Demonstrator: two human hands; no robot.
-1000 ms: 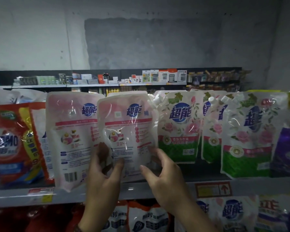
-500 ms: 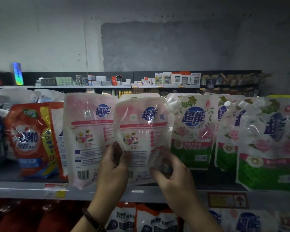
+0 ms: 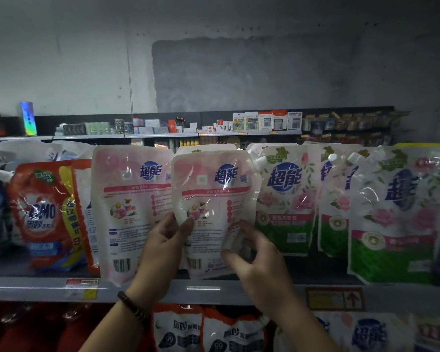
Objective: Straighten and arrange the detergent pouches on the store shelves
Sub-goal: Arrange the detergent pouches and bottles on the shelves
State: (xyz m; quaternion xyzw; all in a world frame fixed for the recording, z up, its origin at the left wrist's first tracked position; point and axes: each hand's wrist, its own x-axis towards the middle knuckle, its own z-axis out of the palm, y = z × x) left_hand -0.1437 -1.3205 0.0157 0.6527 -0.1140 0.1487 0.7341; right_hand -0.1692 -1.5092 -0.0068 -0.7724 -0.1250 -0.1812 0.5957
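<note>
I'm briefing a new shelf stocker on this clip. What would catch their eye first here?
At centre, the left hand and right hand grip the lower edges of a pink pouch, its back label facing out. A matching pouch stands just left of it. Green rose-printed pouches line the right, and an orange pouch sits far left.

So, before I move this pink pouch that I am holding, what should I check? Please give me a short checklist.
1. Left hand grips the held pink pouch at its left edge: ok.
2. Right hand pinches its lower right part: ok.
3. Front faces outward: not ok; the back with the barcode shows.
4. Clear of neighbours: not ok; it overlaps the left pink pouch.
5. Matches the green pouch in facing: not ok; that one shows its front.
6. Bottom rests on the shelf: cannot tell from this view.
</note>
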